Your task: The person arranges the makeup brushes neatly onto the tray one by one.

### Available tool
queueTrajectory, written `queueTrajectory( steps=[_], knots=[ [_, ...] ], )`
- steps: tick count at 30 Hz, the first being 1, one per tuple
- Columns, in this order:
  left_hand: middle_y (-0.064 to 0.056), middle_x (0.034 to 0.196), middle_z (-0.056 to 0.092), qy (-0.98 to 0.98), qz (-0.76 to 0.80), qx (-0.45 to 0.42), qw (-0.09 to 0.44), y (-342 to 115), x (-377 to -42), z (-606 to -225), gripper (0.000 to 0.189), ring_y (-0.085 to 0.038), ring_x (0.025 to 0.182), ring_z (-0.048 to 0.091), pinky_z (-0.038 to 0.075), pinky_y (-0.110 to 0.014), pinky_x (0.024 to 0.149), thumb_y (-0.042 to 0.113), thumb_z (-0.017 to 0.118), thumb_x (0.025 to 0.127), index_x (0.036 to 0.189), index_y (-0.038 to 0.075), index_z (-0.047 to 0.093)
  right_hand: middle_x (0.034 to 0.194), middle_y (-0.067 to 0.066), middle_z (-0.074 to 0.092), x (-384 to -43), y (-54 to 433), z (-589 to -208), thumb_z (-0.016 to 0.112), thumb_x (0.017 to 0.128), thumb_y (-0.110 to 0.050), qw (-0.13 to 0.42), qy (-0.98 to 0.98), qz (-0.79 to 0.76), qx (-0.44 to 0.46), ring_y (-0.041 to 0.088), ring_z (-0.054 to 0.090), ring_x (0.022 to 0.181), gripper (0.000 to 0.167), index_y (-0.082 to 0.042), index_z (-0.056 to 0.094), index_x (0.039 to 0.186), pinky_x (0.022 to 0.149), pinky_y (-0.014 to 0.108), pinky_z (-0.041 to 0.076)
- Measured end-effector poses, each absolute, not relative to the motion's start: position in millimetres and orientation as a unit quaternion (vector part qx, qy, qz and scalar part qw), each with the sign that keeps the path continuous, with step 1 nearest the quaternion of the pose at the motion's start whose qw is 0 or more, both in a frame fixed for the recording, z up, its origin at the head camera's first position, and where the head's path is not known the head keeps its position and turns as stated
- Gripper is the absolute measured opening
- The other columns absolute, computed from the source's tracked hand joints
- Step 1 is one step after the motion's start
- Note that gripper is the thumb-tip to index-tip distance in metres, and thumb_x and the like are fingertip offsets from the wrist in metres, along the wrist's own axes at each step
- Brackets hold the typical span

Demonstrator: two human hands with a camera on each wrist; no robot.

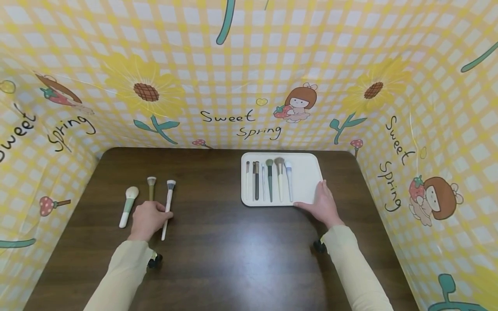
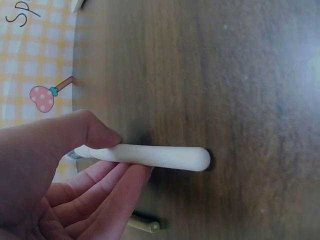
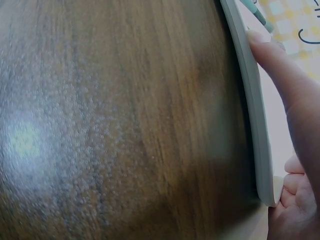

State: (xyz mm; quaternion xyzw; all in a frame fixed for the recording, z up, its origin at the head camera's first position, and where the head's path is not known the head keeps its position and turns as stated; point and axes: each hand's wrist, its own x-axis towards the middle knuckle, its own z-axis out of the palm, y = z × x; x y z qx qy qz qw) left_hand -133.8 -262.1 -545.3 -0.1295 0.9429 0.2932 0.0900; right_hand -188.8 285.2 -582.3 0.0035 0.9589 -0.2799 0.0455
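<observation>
My left hand (image 1: 147, 219) is at the left of the table and pinches a white makeup brush (image 1: 169, 196) between thumb and fingers. In the left wrist view, the brush's smooth white handle (image 2: 170, 157) points away from the hand, close over the wood. Behind the hand, an olive-handled brush (image 1: 151, 185) is partly hidden, while a brush with a cream head and green-and-white handle (image 1: 129, 205) lies to its left. My right hand (image 1: 322, 204) grips the near right corner of a white tray (image 1: 305, 172), thumb over the front rim and fingers at the right side.
Several makeup brushes lie side by side in the tray's left and middle parts, among them a green one (image 1: 270, 179) and a pale blue-and-white one (image 1: 288, 180). A yellow checked cloth (image 1: 233, 77) stands behind and beside the dark wooden table (image 1: 218, 259).
</observation>
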Motion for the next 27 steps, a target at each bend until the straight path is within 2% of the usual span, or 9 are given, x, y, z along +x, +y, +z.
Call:
queueTrajectory(
  steps=[13,22,27],
  knots=[
    [-0.012,0.085,0.072,0.936,0.313,-0.124,0.105,-254.9,-137.8,-535.1,0.04,-0.022,0.065,0.065,0.051,-0.036,0.055,0.019,0.079,0.083,0.113,-0.005,0.066,0.161,0.036,0.003,-187.9,284.4,-580.0,0.081,0.071,-0.071,0.047,0.959,-0.278,0.004,0.05,0.011,0.149,0.14,0.016,0.01,0.154,0.118,0.057,0.018],
    [-0.01,0.083,0.07,0.935,0.33,-0.105,0.08,-248.5,-139.8,-530.4,0.037,-0.021,0.067,0.063,0.049,-0.035,0.057,0.018,0.078,0.083,0.111,-0.002,0.065,0.161,0.036,0.002,-187.4,283.1,-579.3,0.082,0.071,-0.069,0.049,0.958,-0.281,0.007,0.05,0.01,0.149,0.139,0.016,0.009,0.154,0.118,0.057,0.018],
    [-0.011,0.086,0.072,0.94,0.323,-0.093,0.057,-244.7,-140.4,-528.7,0.037,-0.024,0.073,0.066,0.049,-0.039,0.062,0.018,0.077,0.081,0.11,-0.002,0.066,0.161,0.036,0.002,-188.2,283.3,-580.0,0.082,0.071,-0.069,0.049,0.96,-0.277,0.007,0.05,0.011,0.149,0.139,0.016,0.009,0.155,0.118,0.057,0.018]
  ],
)
